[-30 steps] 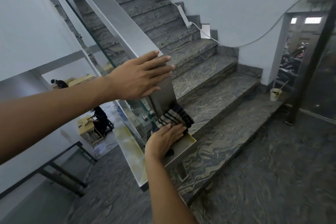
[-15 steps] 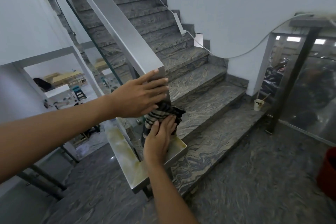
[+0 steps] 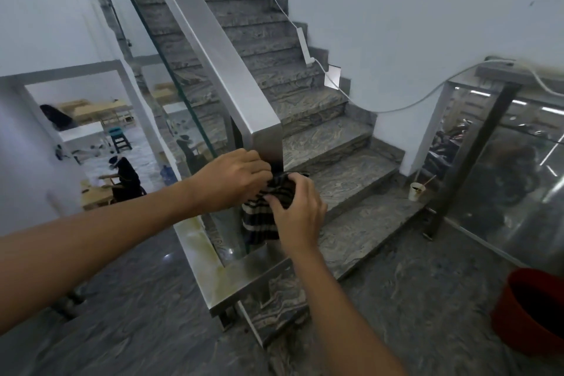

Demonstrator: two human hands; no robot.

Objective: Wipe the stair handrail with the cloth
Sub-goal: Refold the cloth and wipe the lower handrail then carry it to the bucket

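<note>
Cloth (image 3: 268,207) (half hidden) between hands

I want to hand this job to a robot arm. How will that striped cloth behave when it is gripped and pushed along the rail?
Probably floppy: the striped cloth bunches between the left hand and right hand, and its lower part hangs limp. It likely weighs little. On the smooth metal handrail it should slide easily, though it may fold over itself.
</note>
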